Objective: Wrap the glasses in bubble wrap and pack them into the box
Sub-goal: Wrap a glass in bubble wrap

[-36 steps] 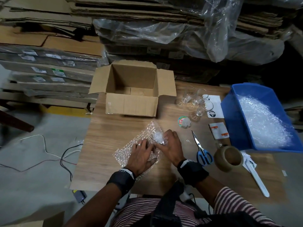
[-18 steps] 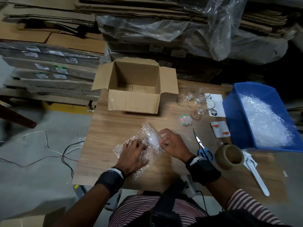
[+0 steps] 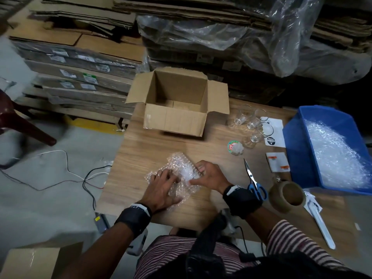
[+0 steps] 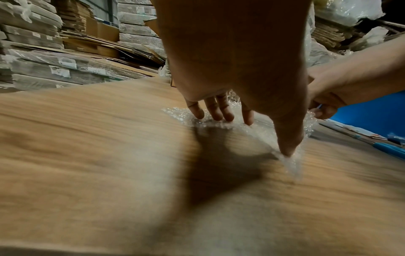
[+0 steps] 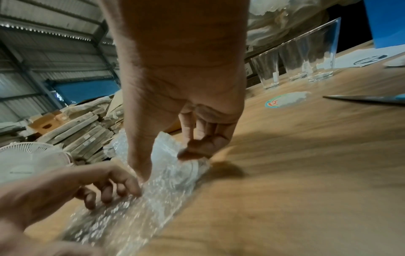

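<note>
A sheet of bubble wrap lies on the wooden table, partly rolled around a glass that shows only as a pale bundle. My left hand presses flat on the wrap with straight fingers. My right hand grips the right end of the bundle between thumb and curled fingers. Three bare glasses stand upright at the back right, also seen as glasses in the right wrist view. The open cardboard box stands behind the wrap and looks empty.
A blue bin of bubble wrap sits at the table's right edge. Scissors, a brown tape roll, a white tool, paper cards and a round sticker lie right of my hands. Cardboard stacks stand behind; cables trail on the floor at left.
My right hand has shifted from on top of the bundle to its right end. The wrap has rolled further around the glass under my left hand.
</note>
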Demonstrator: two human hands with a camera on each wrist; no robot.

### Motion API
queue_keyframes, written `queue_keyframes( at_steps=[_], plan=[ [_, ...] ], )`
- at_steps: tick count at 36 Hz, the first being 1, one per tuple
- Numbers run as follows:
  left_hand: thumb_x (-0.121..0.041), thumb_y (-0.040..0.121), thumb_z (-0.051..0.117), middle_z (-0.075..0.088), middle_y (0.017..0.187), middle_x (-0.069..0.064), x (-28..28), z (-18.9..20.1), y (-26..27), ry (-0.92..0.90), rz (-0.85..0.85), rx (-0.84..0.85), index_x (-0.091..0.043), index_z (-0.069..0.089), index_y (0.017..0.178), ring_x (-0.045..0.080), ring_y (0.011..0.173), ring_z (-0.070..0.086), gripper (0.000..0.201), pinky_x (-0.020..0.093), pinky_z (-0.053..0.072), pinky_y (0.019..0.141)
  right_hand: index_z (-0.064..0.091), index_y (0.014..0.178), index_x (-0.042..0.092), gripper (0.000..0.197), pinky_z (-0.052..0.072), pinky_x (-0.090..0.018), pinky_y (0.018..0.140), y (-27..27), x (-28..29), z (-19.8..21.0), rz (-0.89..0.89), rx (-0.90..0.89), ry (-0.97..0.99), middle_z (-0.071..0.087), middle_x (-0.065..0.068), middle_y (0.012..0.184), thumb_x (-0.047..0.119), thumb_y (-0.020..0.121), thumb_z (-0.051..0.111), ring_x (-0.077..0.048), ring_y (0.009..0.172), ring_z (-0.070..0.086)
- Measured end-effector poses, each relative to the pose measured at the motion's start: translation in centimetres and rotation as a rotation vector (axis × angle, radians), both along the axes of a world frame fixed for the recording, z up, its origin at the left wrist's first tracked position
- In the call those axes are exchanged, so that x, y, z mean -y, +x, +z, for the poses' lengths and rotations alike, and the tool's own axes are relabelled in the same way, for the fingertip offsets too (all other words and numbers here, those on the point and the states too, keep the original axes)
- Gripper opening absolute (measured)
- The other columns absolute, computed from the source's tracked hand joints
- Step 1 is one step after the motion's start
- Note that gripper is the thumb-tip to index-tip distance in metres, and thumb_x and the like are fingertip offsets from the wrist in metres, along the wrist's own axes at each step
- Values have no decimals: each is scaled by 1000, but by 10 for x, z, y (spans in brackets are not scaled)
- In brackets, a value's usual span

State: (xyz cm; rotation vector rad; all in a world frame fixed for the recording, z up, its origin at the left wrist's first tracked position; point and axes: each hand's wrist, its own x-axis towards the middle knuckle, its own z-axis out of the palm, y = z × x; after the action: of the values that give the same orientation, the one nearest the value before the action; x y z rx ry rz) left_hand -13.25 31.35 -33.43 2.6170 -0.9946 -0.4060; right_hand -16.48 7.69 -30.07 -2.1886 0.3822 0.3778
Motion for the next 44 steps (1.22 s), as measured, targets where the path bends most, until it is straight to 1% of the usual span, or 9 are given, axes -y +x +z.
queue_keyframes(
  at_steps=[6, 14, 23, 28, 30, 32, 36, 40, 44],
  plan=[
    [-69, 69, 68, 50, 123, 1, 0, -4, -5, -31, 14, 13, -28, 60, 119, 25, 112, 47, 65, 40, 34, 90, 67, 103, 23, 51, 50, -28, 72, -7, -15, -2, 0, 7, -180, 65, 8, 96, 43, 62, 89, -16, 87, 63],
    [-63, 77, 66, 53, 120, 2, 10, -4, -9, -56, 22, 51, -28, 59, 117, 25, 109, 51, 54, 42, 37, 86, 52, 94, 27, 58, 40, -30, 64, -10, -22, -6, -94, 104, -287, 61, 9, 92, 57, 53, 81, -19, 82, 59],
    [-60, 81, 67, 56, 114, 2, 15, -4, -6, -47, 53, 95, -28, 59, 110, 26, 102, 53, 44, 42, 39, 81, 42, 98, 21, 61, 43, -35, 66, -16, -30, -9, -155, 146, -266, 54, 1, 100, 41, 60, 85, -28, 86, 57],
    [-61, 79, 67, 56, 118, 3, 7, -5, -8, -59, 100, 84, -27, 61, 110, 27, 105, 53, 46, 42, 41, 82, 47, 100, 25, 62, 45, -27, 71, -21, -34, -7, -121, 191, -191, 47, 8, 102, 49, 62, 90, -11, 85, 51],
    [-64, 76, 64, 56, 116, 5, 2, -6, -9, -85, 147, 39, -26, 64, 108, 28, 103, 53, 50, 43, 46, 82, 52, 98, 25, 46, 40, -16, 71, -22, -30, -4, -85, 210, -128, 50, 9, 100, 45, 72, 85, -1, 86, 49],
    [-65, 74, 62, 55, 112, 6, -3, -8, -10, -123, 181, -14, -25, 65, 105, 28, 100, 53, 51, 42, 49, 82, 59, 99, 23, 21, 38, -20, 75, -22, -24, -3, -24, 225, -61, 57, 4, 101, 32, 87, 74, 1, 89, 51],
    [-42, 75, 81, 47, 118, 3, -10, -9, -13, -224, 258, -141, -23, 65, 112, 26, 104, 51, 44, 40, 51, 88, 64, 99, 19, 10, 59, -40, 69, -16, -12, 0, 22, 138, 116, 66, -10, 98, 10, 94, 66, -12, 71, 63],
    [-20, 76, 85, 45, 117, 1, -12, -5, -15, -337, 324, -256, -15, 64, 114, 19, 98, 54, 43, 29, 47, 89, 62, 103, 0, 12, 59, -27, 54, -6, -5, 6, 11, 3, 243, 65, -12, 99, 1, 94, 69, -12, 55, 65],
    [-8, 69, 86, 62, 106, 6, -4, 1, -12, -403, 511, -376, -23, 62, 100, 22, 92, 62, 42, 33, 52, 84, 61, 111, 3, 30, 56, -27, 52, 7, -2, 7, -8, -90, 305, 65, -13, 105, 4, 86, 79, -15, 54, 64]
  ],
)
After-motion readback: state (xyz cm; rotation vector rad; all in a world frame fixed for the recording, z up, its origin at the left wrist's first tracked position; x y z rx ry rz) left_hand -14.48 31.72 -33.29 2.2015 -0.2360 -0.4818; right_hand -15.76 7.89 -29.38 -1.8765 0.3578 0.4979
